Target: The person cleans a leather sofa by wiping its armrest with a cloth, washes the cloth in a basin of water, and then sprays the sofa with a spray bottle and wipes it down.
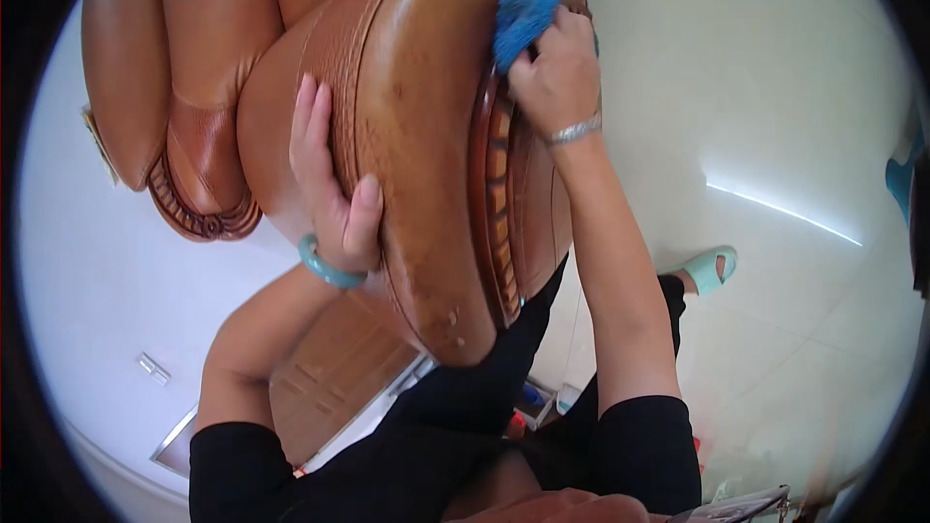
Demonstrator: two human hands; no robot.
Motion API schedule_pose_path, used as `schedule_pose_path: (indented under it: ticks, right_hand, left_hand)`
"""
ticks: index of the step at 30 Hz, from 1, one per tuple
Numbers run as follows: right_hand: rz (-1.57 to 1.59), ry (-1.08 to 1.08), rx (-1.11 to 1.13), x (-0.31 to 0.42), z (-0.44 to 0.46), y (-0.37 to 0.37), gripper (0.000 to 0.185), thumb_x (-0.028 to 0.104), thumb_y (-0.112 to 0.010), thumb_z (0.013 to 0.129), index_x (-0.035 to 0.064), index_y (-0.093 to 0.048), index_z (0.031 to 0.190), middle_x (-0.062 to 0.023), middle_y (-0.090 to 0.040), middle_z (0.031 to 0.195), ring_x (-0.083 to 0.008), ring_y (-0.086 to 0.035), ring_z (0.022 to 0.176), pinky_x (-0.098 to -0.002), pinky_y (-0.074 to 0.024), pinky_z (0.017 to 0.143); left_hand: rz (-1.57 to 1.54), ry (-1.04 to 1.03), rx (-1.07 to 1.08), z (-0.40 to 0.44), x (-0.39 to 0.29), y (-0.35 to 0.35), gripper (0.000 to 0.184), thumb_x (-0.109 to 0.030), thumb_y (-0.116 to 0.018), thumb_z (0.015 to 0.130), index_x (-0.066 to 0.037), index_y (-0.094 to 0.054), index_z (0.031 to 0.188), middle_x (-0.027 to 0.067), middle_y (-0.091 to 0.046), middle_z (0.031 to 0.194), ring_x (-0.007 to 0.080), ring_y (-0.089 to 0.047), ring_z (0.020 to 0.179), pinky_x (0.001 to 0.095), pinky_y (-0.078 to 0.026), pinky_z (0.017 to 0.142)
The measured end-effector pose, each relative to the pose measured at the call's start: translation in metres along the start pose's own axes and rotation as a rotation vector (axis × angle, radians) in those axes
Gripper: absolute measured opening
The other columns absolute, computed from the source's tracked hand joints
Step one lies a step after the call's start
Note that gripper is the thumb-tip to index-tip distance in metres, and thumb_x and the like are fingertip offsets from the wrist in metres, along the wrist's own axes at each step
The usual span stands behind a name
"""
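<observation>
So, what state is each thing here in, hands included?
Blue cloth, bunched up
Right hand, closed on the cloth
Armrest, leather blotchy and marked
Left hand, open, laid against the armrest
Green bangle, worn on the left arm
Bracelet, worn on the right arm
Green slipper, worn
Floor, glossy

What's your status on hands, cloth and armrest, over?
Right hand gripping blue cloth, near carved trim. Left hand open, resting on leather armrest. No obstruction visible around the cloth.

Left hand flat, thumb apart, left elbow bent; right hand farther off, gripping, right arm reaching far.
</observation>
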State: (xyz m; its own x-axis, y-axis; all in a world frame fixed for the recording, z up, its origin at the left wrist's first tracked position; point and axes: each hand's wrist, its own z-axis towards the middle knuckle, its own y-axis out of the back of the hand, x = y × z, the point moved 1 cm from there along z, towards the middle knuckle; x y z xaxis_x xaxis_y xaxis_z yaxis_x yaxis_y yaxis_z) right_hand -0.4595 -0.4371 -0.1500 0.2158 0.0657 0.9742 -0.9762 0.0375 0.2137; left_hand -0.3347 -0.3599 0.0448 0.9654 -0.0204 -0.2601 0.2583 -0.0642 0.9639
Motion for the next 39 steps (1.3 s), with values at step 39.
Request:
schedule_pose_path:
  ticks: [39]
  right_hand:
    - [0.195,-0.472,0.168,0.094,-0.370,0.095,0.020,0.006,-0.064,0.077,0.0033,-0.065,0.097,-0.0146,-0.057,0.098,-0.0330,-0.055,0.091,-0.0387,-0.0446,0.082]
  left_hand:
    - [-0.170,0.056,-0.055,0.001,-0.009,-0.004,0.058,-0.034,-0.042,0.095,0.005,-0.035,0.137,0.0180,-0.037,0.141,0.0272,-0.034,0.130,0.0352,-0.024,0.109]
